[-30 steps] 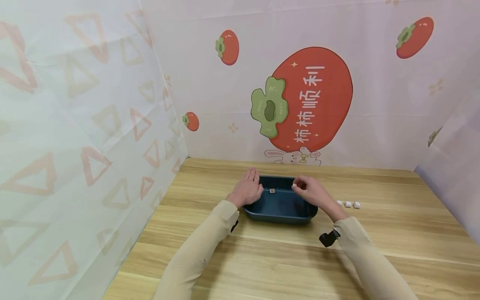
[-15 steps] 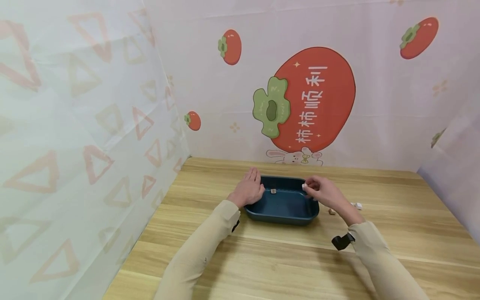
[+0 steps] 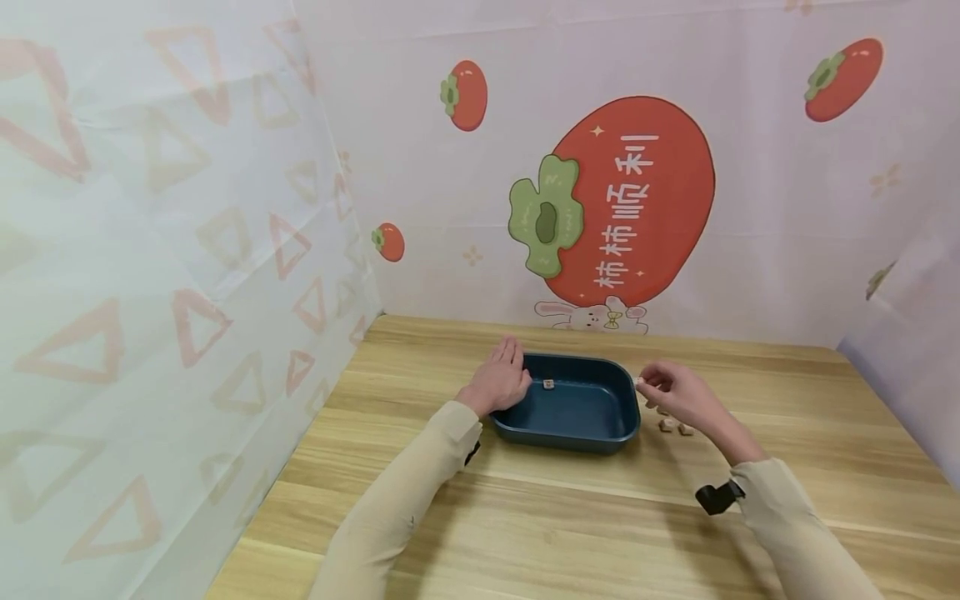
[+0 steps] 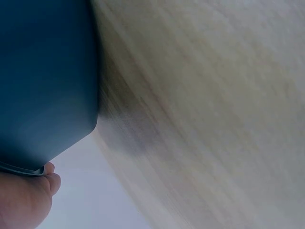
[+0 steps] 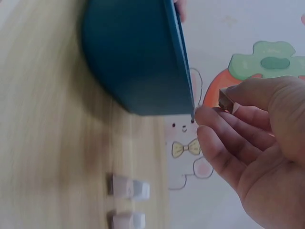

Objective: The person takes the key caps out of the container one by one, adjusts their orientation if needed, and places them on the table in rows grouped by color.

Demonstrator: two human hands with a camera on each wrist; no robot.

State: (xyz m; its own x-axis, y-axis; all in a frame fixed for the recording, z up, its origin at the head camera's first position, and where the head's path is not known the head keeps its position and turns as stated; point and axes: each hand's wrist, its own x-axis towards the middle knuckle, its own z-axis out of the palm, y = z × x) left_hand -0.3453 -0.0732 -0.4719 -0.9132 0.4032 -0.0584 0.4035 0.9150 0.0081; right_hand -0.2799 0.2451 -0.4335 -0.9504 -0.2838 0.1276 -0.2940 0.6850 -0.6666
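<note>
A dark blue rectangular tray (image 3: pixel 573 444) stands on the wooden table, with one small wooden block (image 3: pixel 548 384) inside near its back wall. My left hand (image 3: pixel 497 380) rests on the tray's left rim, fingers straight. In the left wrist view part of this hand (image 4: pixel 24 200) shows beside the rim. Just outside the right rim, my right hand (image 3: pixel 678 393) pinches another small block (image 5: pixel 225 100) between thumb and fingertips, raised above the table. Loose blocks (image 3: pixel 666 425) sit below that hand; the right wrist view shows two of them, white on one end.
The wooden table (image 3: pixel 540 525) reaches back to a pale wall sheet (image 3: pixel 427 183) printed with red persimmons. Another printed sheet (image 3: pixel 187 275) hangs along the left side. A black wrist camera (image 3: pixel 717 497) sits at the right sleeve cuff.
My right hand has moved right, from over the tray's inside to just beyond its right rim, still pinching a block. Loose blocks have come into sight under it. My left hand has stayed put.
</note>
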